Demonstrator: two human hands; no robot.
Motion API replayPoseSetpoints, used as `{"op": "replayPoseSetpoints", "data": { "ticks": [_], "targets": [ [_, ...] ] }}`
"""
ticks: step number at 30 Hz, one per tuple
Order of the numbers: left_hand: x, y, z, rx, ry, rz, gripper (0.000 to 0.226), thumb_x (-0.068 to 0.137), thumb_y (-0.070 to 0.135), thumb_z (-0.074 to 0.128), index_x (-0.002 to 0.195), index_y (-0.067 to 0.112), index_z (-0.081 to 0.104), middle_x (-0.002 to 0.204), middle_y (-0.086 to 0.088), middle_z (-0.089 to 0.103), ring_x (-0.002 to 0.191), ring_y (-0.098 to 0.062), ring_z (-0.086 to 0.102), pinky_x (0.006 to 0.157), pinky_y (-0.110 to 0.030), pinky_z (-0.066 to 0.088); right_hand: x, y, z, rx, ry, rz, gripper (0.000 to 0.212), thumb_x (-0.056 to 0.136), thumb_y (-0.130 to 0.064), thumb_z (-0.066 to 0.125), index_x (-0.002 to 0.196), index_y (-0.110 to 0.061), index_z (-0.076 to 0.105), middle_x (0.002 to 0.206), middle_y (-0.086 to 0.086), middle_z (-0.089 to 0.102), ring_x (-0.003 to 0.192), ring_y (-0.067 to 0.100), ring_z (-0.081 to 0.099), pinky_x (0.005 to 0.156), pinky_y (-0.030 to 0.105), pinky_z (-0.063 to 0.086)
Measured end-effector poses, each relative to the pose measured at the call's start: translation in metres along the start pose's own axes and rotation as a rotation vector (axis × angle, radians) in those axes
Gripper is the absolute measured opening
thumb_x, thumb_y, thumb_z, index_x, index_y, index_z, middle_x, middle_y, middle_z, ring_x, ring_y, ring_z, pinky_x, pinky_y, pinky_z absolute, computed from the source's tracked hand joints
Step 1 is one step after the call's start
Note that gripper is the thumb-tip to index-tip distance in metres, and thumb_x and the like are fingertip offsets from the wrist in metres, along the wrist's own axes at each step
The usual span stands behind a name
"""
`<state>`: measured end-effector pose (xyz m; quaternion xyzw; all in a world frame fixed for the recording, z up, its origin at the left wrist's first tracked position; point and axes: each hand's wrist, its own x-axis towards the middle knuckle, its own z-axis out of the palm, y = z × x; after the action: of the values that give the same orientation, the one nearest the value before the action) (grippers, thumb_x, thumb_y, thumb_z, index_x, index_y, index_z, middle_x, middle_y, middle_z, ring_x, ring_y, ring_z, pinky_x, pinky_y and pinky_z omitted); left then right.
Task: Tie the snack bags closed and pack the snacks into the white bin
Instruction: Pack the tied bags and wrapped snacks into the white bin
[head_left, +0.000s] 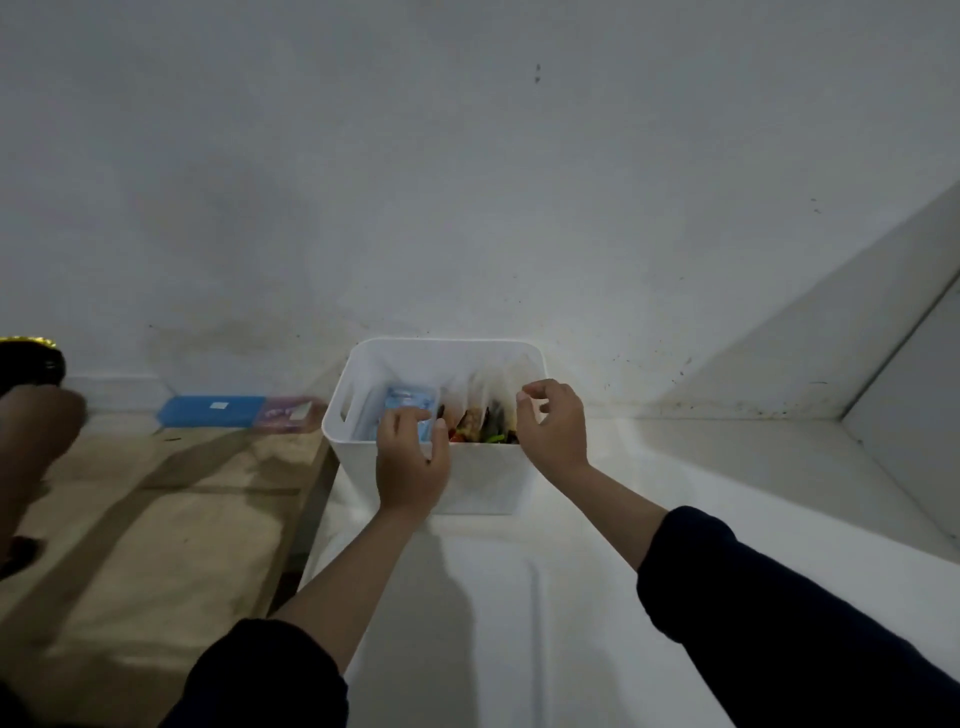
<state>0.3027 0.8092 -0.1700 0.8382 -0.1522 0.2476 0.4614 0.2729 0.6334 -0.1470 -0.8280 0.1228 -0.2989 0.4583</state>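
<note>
The white bin (478, 480) stands on a white surface against the wall. Inside it a light blue snack packet (402, 402) leans at the left, and clear snack bags (483, 415) with dark, red and green contents stand at the right. My left hand (413, 460) reaches over the near rim, with its fingers on the blue packet. My right hand (553, 423) hovers over the bin's right side, fingers curled and pinched at the top of a clear bag; whether it grips the bag is unclear.
A wooden table (156, 519) lies to the left. A blue box (213, 410) and a purple packet (288, 413) rest at its far edge. Another person's hand (36, 431) shows at the far left. A white ledge (904, 395) rises at the right.
</note>
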Motion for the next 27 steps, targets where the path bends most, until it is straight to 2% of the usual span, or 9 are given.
{"op": "replayPoseSetpoints", "data": {
  "ticks": [3,5,8,12,15,18,22,24,27],
  "targets": [
    [-0.040,-0.011,-0.022,0.087,-0.004,-0.086,0.041,0.084,0.040,0.043,0.095,0.005,0.060,0.100,-0.015,0.054,0.090,-0.028,0.056,0.073,-0.028,0.046,-0.037,0.005,-0.001,-0.125,0.086,0.003,0.013,0.084,-0.017,0.058,0.095,-0.012,0.064,0.096,0.007,0.059,0.092,0.027,0.055,0.071,0.040,0.050],
    [-0.068,-0.025,-0.037,0.140,-0.035,-0.204,0.041,0.084,0.042,0.046,0.099,0.007,0.060,0.107,-0.015,0.056,0.095,-0.029,0.057,0.075,-0.033,0.048,-0.066,0.010,0.000,-0.166,0.094,0.037,0.013,0.084,-0.015,0.059,0.095,-0.011,0.065,0.097,0.010,0.059,0.093,0.030,0.056,0.073,0.038,0.049],
    [-0.111,-0.052,-0.057,0.301,-0.140,-0.406,0.037,0.086,0.036,0.057,0.111,0.009,0.058,0.118,-0.014,0.054,0.105,-0.031,0.056,0.080,-0.041,0.051,-0.115,0.027,0.004,-0.236,-0.026,0.147,0.019,0.085,-0.018,0.057,0.103,-0.012,0.062,0.106,0.011,0.057,0.102,0.030,0.053,0.079,0.039,0.047],
    [-0.157,-0.076,-0.085,0.512,-0.289,-0.676,0.061,0.084,0.042,0.060,0.130,0.004,0.047,0.134,-0.018,0.046,0.120,-0.036,0.048,0.092,-0.043,0.046,-0.172,0.048,0.002,-0.422,-0.262,0.410,0.038,0.088,-0.026,0.054,0.123,-0.011,0.050,0.124,0.012,0.047,0.118,0.032,0.045,0.089,0.039,0.043],
    [-0.180,-0.090,-0.102,0.593,-0.429,-0.839,0.073,0.080,0.048,0.062,0.132,0.001,0.042,0.138,-0.019,0.042,0.125,-0.036,0.044,0.097,-0.044,0.044,-0.207,0.057,0.004,-0.533,-0.342,0.622,0.041,0.087,-0.028,0.055,0.122,-0.008,0.045,0.125,0.013,0.043,0.119,0.031,0.043,0.092,0.039,0.042],
    [-0.195,-0.098,-0.110,0.543,-0.499,-0.865,0.072,0.078,0.044,0.065,0.130,0.000,0.040,0.139,-0.018,0.038,0.127,-0.035,0.041,0.098,-0.042,0.044,-0.231,0.061,0.004,-0.611,-0.369,0.727,0.041,0.087,-0.033,0.055,0.118,-0.008,0.044,0.124,0.010,0.041,0.119,0.028,0.041,0.093,0.040,0.043],
    [-0.197,-0.093,-0.109,0.486,-0.465,-0.879,0.072,0.077,0.037,0.070,0.130,0.000,0.039,0.136,-0.020,0.038,0.126,-0.037,0.039,0.098,-0.043,0.043,-0.248,0.066,0.007,-0.692,-0.440,0.686,0.069,0.086,-0.043,0.054,0.135,0.000,0.032,0.134,0.010,0.034,0.125,0.028,0.036,0.098,0.038,0.042],
    [-0.197,-0.087,-0.109,0.493,-0.470,-0.923,0.076,0.076,0.038,0.073,0.132,0.001,0.037,0.138,-0.021,0.033,0.129,-0.037,0.033,0.095,-0.043,0.042,-0.249,0.066,0.006,-0.618,-0.386,0.755,0.075,0.085,-0.039,0.058,0.137,0.004,0.027,0.136,0.012,0.032,0.125,0.030,0.035,0.100,0.038,0.040],
    [-0.201,-0.082,-0.109,0.441,-0.449,-0.995,0.085,0.073,0.041,0.076,0.134,0.000,0.034,0.141,-0.023,0.028,0.131,-0.039,0.030,0.095,-0.043,0.041,-0.242,0.063,-0.004,-0.468,-0.295,0.869,0.066,0.083,-0.031,0.062,0.130,0.005,0.034,0.132,0.017,0.037,0.122,0.035,0.038,0.097,0.041,0.039]
  ]
}}
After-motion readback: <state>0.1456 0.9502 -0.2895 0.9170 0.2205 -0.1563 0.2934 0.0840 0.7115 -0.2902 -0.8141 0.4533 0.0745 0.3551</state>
